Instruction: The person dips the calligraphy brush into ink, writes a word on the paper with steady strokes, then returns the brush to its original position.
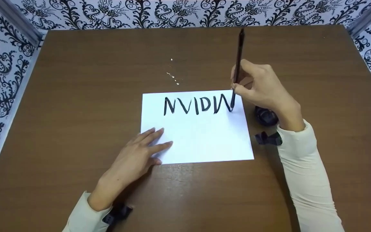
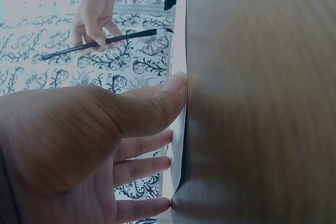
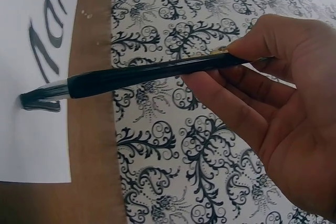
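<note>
A white sheet of paper lies on the table, with large black painted letters across its upper part. My right hand pinches a dark paintbrush between thumb and fingers. In the head view the brush stands nearly upright, its bristles on the paper at the end of the last stroke. The right wrist view shows the dark, wet-looking bristles touching the sheet. Fingers spread, my left hand rests on the paper's lower left corner. Its thumb lies at the near edge in the left wrist view.
A round black container stands right of the paper, partly behind my right wrist. Small white specks lie on the brown wooden table beyond the sheet. Dark devices are strapped at both wrists. Black-and-white patterned material surrounds the table.
</note>
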Demonstrator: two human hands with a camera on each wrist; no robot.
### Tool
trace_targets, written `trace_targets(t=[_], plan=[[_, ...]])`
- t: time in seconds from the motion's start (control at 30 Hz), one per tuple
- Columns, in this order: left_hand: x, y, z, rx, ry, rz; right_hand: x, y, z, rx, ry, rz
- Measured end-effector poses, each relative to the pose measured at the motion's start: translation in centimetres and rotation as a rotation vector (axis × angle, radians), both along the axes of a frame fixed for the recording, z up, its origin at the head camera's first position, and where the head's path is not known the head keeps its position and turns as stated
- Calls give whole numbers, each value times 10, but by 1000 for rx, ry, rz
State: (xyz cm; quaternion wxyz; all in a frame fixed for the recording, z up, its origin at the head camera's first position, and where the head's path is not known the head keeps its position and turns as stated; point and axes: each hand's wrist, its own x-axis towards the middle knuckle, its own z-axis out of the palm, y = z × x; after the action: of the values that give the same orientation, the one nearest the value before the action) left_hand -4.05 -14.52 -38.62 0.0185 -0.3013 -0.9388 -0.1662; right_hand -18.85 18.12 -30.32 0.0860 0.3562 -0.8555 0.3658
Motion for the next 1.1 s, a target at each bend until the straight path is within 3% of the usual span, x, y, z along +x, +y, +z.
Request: trace_targets(t=[0.2,0.4,0.67,0.93,1.1], plan=[[0,0,0,-2,4,0,9,-6,11,-95,67,5],[1,0,-2,4,1,3,18,-18,19,-107,48,-14],[0,0,-1,3,-2,11,15,-18,16,-115,35,-22],[0,0,-1,-1,-6,9,14,-18,16,-112,56,40],[0,0,-1,1,-8,12,13,-18,13,-131,36,36]])
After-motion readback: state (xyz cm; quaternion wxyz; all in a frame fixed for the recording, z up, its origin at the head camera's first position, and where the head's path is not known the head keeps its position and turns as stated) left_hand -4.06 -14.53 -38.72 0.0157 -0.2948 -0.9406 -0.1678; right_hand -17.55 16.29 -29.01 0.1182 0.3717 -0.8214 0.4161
